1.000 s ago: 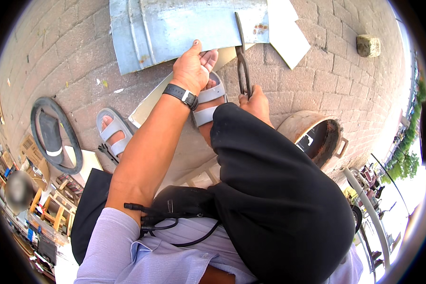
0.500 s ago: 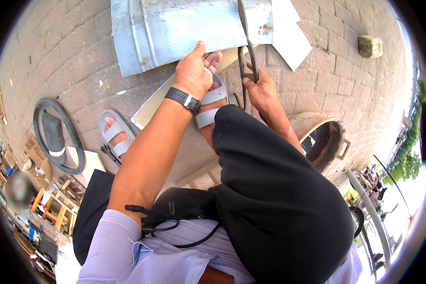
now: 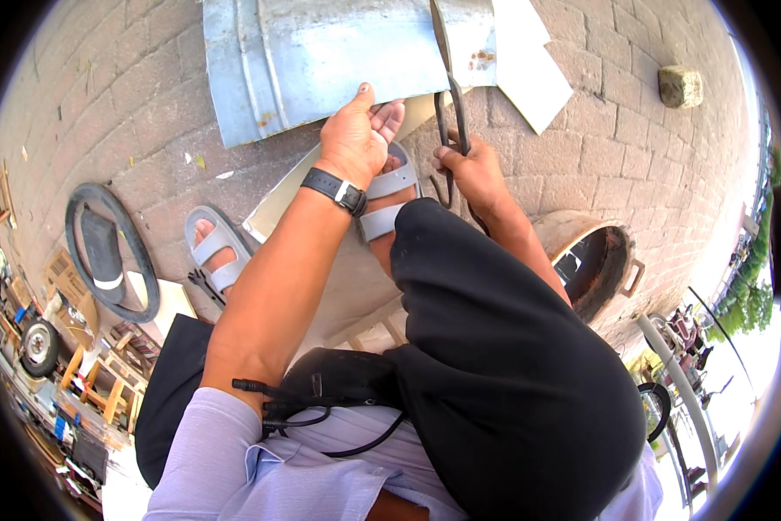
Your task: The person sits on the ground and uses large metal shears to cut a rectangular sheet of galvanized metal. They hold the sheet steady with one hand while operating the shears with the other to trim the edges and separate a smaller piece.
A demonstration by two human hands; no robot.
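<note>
One pale-blue metal sheet [image 3: 347,52], rust-spotted, ridged toward its left, lay beyond the sandals [image 3: 380,222], overlapping a pale board [image 3: 538,91]. Dark metal shears [image 3: 449,74] crossed its near edge: long axis near-to-far, blades pointing away from the body, handles back. Right hand [image 3: 475,169] gripped the handles, forearm angled inward. Left hand [image 3: 360,135] half-curled, palm partly upturned, thumb over the sheet's edge; whether it pinched, could not tell.
</note>
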